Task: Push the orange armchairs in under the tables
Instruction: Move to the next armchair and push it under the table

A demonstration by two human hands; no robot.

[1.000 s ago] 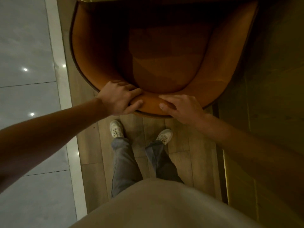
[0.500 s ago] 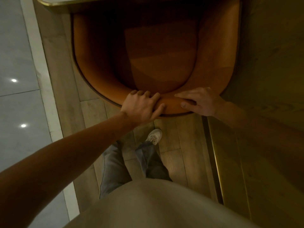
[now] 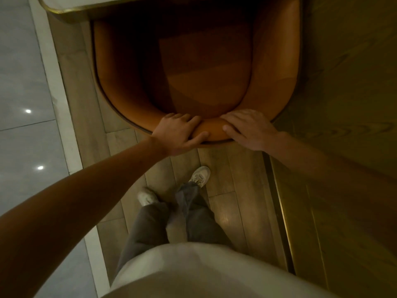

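Hands, left hand (image 3: 179, 133) and right hand (image 3: 249, 130), grasp the heavy-looking curved orange leather armchair (image 3: 272, 82) by its padded back rim at centre frame, fingers (image 3: 236, 118) curled over.

Looks like I'm in some hotel lounge or restaurant: padded orange armchair (image 3: 133, 97), brass-edged table (image 3: 64, 8) at the far left, wood plank floor (image 3: 236, 179), glossy grey tiles (image 3: 23, 82) on the left.
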